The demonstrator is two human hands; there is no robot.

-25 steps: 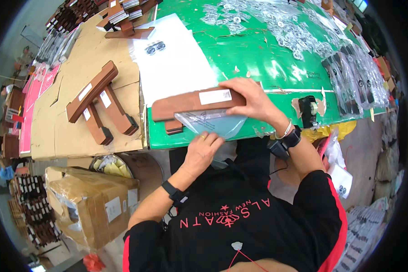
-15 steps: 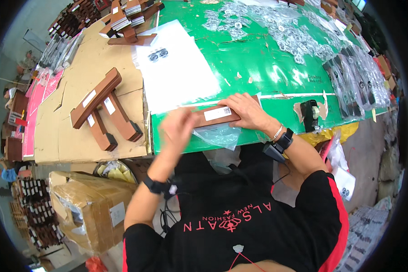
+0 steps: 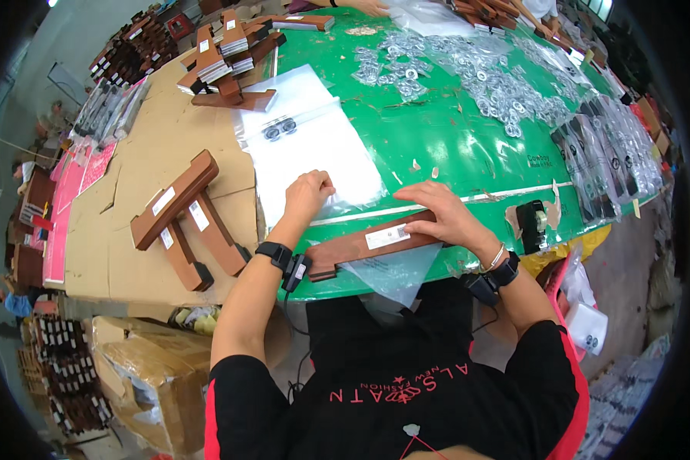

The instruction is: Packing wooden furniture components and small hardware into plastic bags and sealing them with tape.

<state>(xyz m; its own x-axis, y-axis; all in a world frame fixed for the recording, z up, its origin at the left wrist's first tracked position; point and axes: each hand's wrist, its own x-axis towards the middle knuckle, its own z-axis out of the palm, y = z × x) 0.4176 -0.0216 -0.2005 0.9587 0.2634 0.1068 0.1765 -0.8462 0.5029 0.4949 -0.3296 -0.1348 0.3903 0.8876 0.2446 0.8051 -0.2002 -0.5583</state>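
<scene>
A brown wooden bar [image 3: 345,249] with a white label and a notched left end lies along the table's near edge. A clear plastic bag [image 3: 395,272] shows under it and hangs over the edge. My right hand [image 3: 448,218] is over the bar's right end, thumb by the label, fingers stretched apart beyond the far side. My left hand [image 3: 307,195] is off the bar, over the near part of a stack of flat clear bags [image 3: 314,146] on the white area. Its fingers are curled together; anything between them is hidden.
Several brown wooden parts [image 3: 176,203] lie crossed on the cardboard at left, and more are piled [image 3: 226,57] at the far left. Small bagged rings [image 3: 483,73] spread across the green tabletop [image 3: 437,146]. A black tape dispenser [image 3: 530,224] stands at right. Another person's hand [image 3: 364,6] shows at the far edge.
My left hand has left the bar's left end and moved forward to the stack of bags. The right hand's fingers have lifted and spread. The view has shifted slightly.
</scene>
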